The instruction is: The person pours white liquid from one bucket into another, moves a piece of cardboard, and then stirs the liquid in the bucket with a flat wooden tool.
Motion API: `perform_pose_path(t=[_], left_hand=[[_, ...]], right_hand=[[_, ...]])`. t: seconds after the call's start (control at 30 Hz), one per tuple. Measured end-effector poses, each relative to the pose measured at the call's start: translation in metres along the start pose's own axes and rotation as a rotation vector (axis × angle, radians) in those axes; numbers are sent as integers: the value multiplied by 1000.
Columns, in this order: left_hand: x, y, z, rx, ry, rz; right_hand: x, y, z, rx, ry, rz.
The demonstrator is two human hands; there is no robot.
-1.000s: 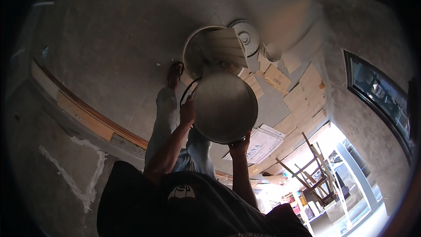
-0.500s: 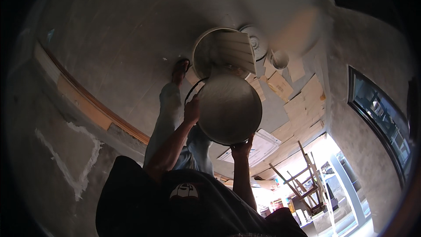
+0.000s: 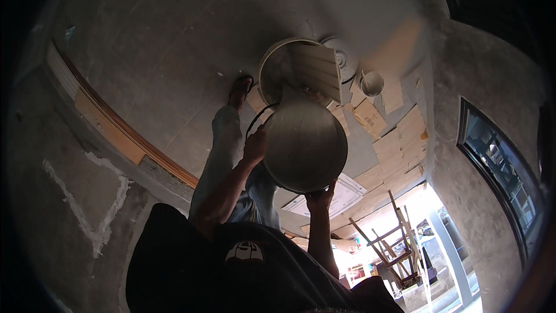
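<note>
Both my hands hold a grey round bucket, tilted over its far rim. My left hand grips the left side beside the bucket's dark curved handle. Under the near edge, my right hand is closed on the bottom part. A pale, blurred stream runs from the far rim into a larger round tub on the floor; I cannot tell whether it is liquid or powder. A ribbed flat panel leans in the tub's right half.
Behind the tub lies a round lid, with a small pail to its right. Flattened cardboard and a printed sheet cover floor at right. A wooden stand is by the bright doorway. Walls rise on both sides.
The bucket stays tilted in both my hands while the stream keeps running into the tub. The view has shifted slightly, with the tub appearing a little lower and to the right.
</note>
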State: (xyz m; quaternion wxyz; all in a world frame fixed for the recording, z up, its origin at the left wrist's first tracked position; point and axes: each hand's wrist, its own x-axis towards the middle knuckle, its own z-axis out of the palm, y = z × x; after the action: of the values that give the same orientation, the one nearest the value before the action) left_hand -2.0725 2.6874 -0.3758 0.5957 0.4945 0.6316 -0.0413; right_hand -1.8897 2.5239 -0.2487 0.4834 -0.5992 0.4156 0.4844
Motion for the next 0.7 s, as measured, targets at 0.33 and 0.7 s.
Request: perform_pose_path(t=[0.33,0.7], left_hand=[[11,-12,-1,75,-128,-40],[16,-11,0,141,-115,-17]], right_hand=[[0,0,3,29,-94,-11],[20,8,-21,-194,-186,-223]])
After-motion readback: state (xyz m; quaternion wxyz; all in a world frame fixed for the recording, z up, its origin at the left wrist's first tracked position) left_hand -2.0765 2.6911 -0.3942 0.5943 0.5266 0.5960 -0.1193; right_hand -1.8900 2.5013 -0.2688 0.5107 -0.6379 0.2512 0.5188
